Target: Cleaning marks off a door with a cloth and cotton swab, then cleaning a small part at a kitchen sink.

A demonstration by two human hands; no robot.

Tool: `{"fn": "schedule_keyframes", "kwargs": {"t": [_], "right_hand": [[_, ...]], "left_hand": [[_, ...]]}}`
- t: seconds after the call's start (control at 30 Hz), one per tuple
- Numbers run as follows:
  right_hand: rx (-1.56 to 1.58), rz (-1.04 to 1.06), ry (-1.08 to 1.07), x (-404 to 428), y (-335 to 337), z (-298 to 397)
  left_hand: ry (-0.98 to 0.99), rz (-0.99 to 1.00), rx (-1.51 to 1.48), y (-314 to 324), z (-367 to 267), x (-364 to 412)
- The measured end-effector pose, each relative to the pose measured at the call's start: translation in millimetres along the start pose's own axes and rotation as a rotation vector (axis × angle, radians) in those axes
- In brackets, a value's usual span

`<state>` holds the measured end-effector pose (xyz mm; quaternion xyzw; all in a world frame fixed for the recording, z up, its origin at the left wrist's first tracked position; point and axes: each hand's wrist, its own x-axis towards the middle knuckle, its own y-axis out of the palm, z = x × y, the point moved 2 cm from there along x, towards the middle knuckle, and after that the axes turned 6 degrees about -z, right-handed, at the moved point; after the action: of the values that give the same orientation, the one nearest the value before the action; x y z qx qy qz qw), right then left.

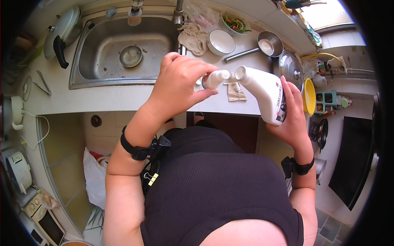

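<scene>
My left hand (181, 81) grips a small white plastic bottle (214, 79) between thumb and fingers, its narrow neck pointing right. In my right hand (294, 112) is a larger white plastic bottle (261, 92) with a bent neck and printed writing. The larger bottle leans left, its uncapped round mouth close to the small bottle's neck but apart from it. No liquid shows between them. Below the two necks, a folded brown paper piece (236, 96) lies on the white countertop (132, 100). A small white nozzle-like part (236, 86) rests at its top edge.
Beyond my left hand is a steel sink (101, 64) with a small round dish (131, 56) in it. Behind the bottles stand a white bowl (221, 42), a bowl of peppers (235, 24), a steel saucepan (269, 43) and a glass lid (291, 70). A crumpled cloth (193, 39) lies beside the sink.
</scene>
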<state>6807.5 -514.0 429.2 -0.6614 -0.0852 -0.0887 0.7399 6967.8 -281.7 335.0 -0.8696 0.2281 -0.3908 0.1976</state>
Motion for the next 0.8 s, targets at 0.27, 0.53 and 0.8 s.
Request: {"fn": "schedule_keyframes", "kwargs": {"t": [0.27, 0.53, 0.8], "right_hand": [[-0.053, -0.004, -0.035, 1, -7, 3], [-0.063, 0.011, -0.041, 1, -11, 4], [-0.085, 0.027, -0.055, 4, -13, 4]], "left_hand": [[-0.003, 0.013, 0.01, 1, -2, -4], [0.019, -0.023, -0.004, 1, -3, -7], [-0.018, 0.003, -0.013, -4, -6, -9]]}}
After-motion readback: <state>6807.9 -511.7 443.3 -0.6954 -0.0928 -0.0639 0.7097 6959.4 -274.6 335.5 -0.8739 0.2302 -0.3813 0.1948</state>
